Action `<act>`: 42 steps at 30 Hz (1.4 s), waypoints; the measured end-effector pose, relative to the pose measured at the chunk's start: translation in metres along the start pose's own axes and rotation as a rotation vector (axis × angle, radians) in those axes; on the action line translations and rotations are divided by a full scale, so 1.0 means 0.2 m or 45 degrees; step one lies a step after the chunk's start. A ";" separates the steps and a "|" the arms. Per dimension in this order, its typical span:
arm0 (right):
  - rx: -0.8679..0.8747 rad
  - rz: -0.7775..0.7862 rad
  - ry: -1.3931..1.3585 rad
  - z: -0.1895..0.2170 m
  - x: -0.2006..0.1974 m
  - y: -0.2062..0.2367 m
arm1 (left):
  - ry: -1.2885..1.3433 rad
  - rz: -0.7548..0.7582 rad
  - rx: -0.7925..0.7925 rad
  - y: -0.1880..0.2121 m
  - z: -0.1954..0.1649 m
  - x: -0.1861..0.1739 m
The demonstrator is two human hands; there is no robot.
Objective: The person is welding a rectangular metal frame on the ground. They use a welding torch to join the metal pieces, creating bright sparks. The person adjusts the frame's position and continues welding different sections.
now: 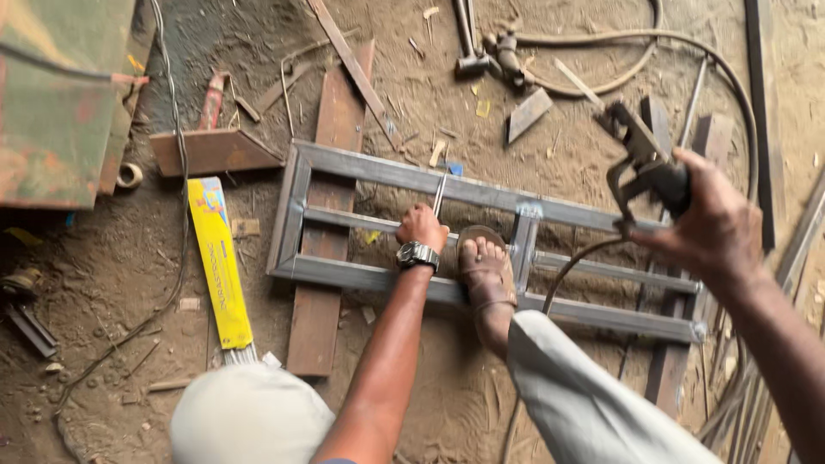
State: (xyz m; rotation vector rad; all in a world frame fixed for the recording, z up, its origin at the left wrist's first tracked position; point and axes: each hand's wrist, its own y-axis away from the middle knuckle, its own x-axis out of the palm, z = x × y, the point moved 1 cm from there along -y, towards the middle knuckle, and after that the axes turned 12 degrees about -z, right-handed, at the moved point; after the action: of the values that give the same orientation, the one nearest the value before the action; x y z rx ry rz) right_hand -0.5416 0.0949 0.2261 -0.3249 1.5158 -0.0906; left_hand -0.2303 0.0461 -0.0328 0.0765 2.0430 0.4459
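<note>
Head view, looking down at a sandy workshop floor [112,258]. At the far left a green, rust-stained metal box [56,94] is seen, and just right of it a yellow packet of welding rods [220,262] lies lengthwise on the floor, its rod ends showing at the near end. A flat rusty steel plate [210,150] lies beyond the packet.

Right of these, a rectangular frame of grey steel tube [369,279] is laid across two rusty flat bars [322,249] – a long outer rectangle with an inner rail and a short upright piece. The left hand [421,228], a wristwatch [418,254] on its wrist, is closed in a narrow grip around a thin welding rod [440,191], whose far end points away over the far tube of the frame. Just beside that hand, a sandalled foot [485,266] is planted on the near tube, touching it.

Further right, the right hand [713,228] is held above the frame, its grip wrapped around a dark electrode holder [649,167] – the clamp end points to the left. A thick cable [619,82] loops across the floor at the far side.
</note>
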 end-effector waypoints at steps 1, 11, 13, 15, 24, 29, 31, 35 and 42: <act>0.006 -0.009 0.013 0.05 -0.01 0.03 | -0.005 -0.026 0.052 0.04 0.05 0.05; -0.036 -0.301 -0.119 0.68 -0.25 0.64 | 0.457 -0.551 0.336 0.78 0.45 -0.21; -0.173 -0.376 -0.082 0.71 -0.43 0.70 | 0.686 -0.626 0.320 0.90 0.52 -0.47; -0.277 -0.389 0.050 0.72 -0.61 0.81 | 0.852 -0.597 0.259 1.02 0.64 -0.71; -0.226 -0.261 0.066 0.76 -1.28 1.12 | 0.909 -1.128 0.575 1.51 0.90 -1.68; -0.069 0.185 0.015 1.03 -1.31 0.92 | 0.929 -1.251 0.651 1.61 1.11 -1.91; -0.076 0.326 0.034 1.14 -1.29 0.82 | 0.982 -1.249 0.604 1.61 1.17 -1.96; -0.197 0.498 0.003 1.36 -1.11 0.83 | 1.091 -1.215 0.546 1.64 1.32 -1.86; -0.355 0.365 0.112 1.73 -0.54 0.79 | 0.984 -1.197 0.304 1.59 1.44 -1.75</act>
State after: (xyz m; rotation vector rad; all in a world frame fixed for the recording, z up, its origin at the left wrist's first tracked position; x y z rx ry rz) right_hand -0.2287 0.3272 0.2955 -0.3246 1.6499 0.3402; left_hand 0.1490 0.3391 0.2440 -1.0098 2.5551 -0.4346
